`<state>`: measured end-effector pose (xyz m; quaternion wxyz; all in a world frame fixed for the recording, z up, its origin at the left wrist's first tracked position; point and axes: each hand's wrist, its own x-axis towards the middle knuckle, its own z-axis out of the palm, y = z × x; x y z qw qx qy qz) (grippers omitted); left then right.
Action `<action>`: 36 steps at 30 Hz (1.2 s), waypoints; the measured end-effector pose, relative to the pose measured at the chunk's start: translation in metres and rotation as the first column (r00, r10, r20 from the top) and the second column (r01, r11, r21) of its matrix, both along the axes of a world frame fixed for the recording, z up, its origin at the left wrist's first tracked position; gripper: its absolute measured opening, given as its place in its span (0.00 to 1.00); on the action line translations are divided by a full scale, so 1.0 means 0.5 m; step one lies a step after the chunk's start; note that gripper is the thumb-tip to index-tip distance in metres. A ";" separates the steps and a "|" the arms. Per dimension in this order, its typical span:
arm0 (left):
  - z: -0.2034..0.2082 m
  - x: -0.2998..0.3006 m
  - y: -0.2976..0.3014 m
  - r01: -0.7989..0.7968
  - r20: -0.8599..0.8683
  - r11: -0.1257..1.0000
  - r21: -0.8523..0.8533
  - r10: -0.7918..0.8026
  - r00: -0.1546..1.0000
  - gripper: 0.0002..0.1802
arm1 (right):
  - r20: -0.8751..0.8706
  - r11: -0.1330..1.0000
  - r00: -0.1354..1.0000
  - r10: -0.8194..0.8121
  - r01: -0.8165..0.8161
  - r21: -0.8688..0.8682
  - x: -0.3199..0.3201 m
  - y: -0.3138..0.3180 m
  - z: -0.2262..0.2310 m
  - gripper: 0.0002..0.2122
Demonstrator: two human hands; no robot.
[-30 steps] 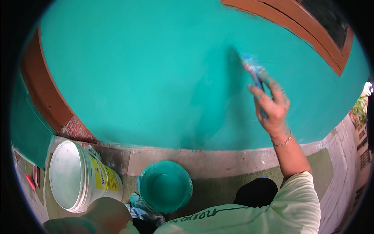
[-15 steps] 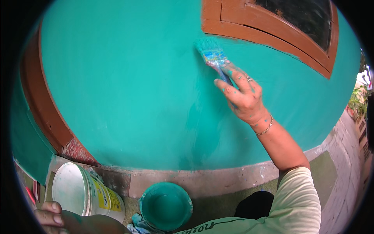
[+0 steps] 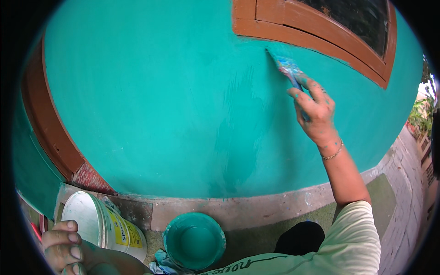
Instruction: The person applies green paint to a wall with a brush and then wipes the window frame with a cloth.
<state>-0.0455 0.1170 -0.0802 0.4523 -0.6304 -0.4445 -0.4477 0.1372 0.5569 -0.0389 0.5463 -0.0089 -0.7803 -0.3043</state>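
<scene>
One paintbrush [image 3: 288,68] is in my right hand [image 3: 314,107], right of centre in the upper half of the frame, my fingers closed around its handle. Its bristles point to the upper left and their tips meet the teal wall [image 3: 137,101], just below the brown window frame [image 3: 316,39] at upper right. Specks of teal paint dot the back of this hand, and a thin bracelet [image 3: 333,151] circles the wrist. A darker, streaky patch [image 3: 236,146] marks the wall to the left of my forearm.

My left hand [image 3: 63,250] is at the lower left edge with its fingers curled; I cannot tell whether it holds anything. Just beyond it a white bucket [image 3: 133,238] lies tipped. At bottom centre a green tub [image 3: 172,236] contains teal paint [image 3: 195,240], and a crumpled cloth [image 3: 164,260] lies against its lower left side.
</scene>
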 end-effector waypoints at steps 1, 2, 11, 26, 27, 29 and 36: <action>0.000 0.004 0.001 -0.010 0.009 1.000 -0.011 0.010 1.000 0.21 | -0.012 0.999 0.999 -0.034 0.034 -0.008 0.013 0.002 -0.001 0.14; -0.001 0.004 0.005 -0.011 0.016 1.000 -0.018 0.012 1.000 0.21 | -0.026 0.997 0.997 -0.077 0.077 -0.013 0.032 0.007 -0.001 0.14; -0.013 -0.061 -0.075 0.095 0.061 0.977 -0.192 -0.085 0.995 0.19 | -0.284 0.924 0.883 -0.374 0.330 -0.193 0.136 0.027 0.000 0.13; 0.024 0.028 -0.016 -0.034 0.036 0.999 -0.018 0.035 0.999 0.19 | -0.062 0.992 0.993 -0.100 0.094 -0.088 -0.088 -0.124 0.016 0.15; 0.024 0.028 -0.019 -0.033 0.036 0.999 -0.025 0.034 0.999 0.19 | -0.077 0.999 0.997 -0.013 0.010 -0.041 -0.114 -0.136 0.015 0.12; 0.026 0.028 -0.021 -0.026 0.032 0.999 -0.039 0.027 0.999 0.19 | -0.099 0.987 0.983 0.157 -0.152 0.055 -0.160 -0.152 0.014 0.07; 0.029 0.031 -0.023 -0.039 0.042 0.999 -0.032 0.040 0.998 0.19 | 0.045 0.972 0.974 0.222 -0.225 0.063 -0.190 -0.183 0.047 0.07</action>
